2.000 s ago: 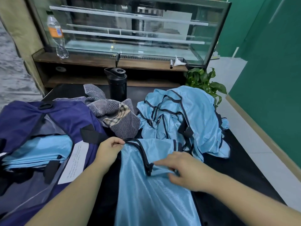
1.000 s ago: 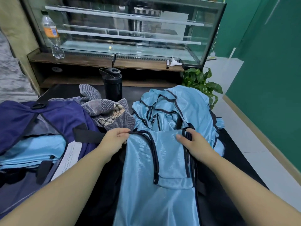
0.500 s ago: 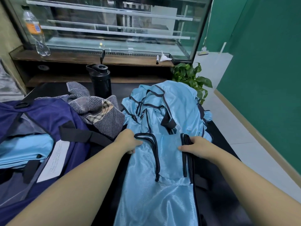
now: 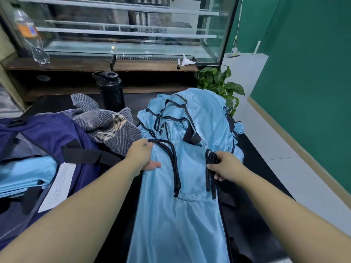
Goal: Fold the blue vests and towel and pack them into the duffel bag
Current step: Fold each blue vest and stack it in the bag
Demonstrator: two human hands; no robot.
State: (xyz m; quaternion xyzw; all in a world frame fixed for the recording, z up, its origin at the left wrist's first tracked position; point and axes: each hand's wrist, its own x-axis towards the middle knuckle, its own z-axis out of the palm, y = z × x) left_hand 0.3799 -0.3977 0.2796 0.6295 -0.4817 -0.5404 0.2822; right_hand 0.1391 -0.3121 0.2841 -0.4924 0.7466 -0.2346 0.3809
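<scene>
The left hand [image 4: 141,155] pinches the dark-trimmed left shoulder strap of the blue vest [image 4: 180,215], its fingers curled over the trim at the top and the thumb lying flat on the shiny cloth below. The right hand [image 4: 226,166] grips the bunched right strap, fingers wrapped round the doubled black edging. The vest lies flat and lengthwise on the black table [image 4: 252,211], its straps pointing away from the person and its lower part running off the bottom of the view. Its right edge leaves a strip of bare tabletop before the table's right rim, beyond which the white floor [image 4: 296,179] lies open; its left edge lies just beside the duffel bag [image 4: 49,133]. The bag, navy with black straps, stands open at the left, with folded blue cloth [image 4: 24,173] inside it and a white label [image 4: 58,185] on its near side, whose print is too small to read. Directly behind the straps sits a heap of more blue vests [image 4: 197,114], touching the flat one, and left of the heap the grey striped towel [image 4: 106,122] lies crumpled against the bag. A black bottle [image 4: 112,90] stands behind the towel. Farther back is a glass display case [image 4: 123,31], with a clear bottle [image 4: 30,37] bearing an orange label, its writing blurred. A green plant [image 4: 218,82] stands at the table's far right corner.
</scene>
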